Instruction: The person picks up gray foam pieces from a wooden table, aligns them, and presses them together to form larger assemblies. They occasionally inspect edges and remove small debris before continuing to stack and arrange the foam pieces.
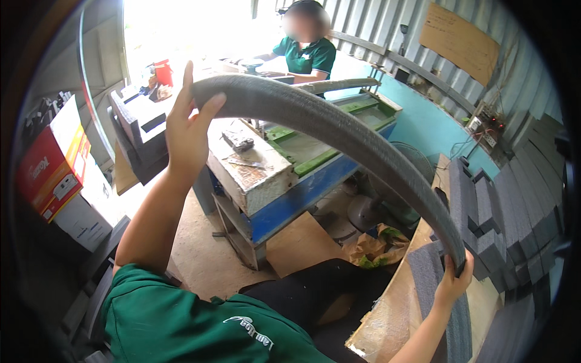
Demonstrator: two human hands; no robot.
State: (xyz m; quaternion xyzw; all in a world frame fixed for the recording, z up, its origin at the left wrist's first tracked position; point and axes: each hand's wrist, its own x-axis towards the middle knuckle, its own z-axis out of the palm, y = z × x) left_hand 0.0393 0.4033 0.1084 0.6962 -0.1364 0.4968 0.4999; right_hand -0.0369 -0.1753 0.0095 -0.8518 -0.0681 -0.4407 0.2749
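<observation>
Where corrugated walls (378, 25) rise, hands (184, 136) (455, 283) hold foam (308, 112) near a wooden table (387, 317).

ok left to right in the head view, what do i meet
Red-and-white cardboard box, bare left hand on a curved grey foam strip, co-worker in green shirt, bare right hand on the same strip, stacked dark-grey foam blocks.

Pale wooden table (393, 308) with grey foam (425, 275) on it, right of the dusty floor (200, 260).
</observation>
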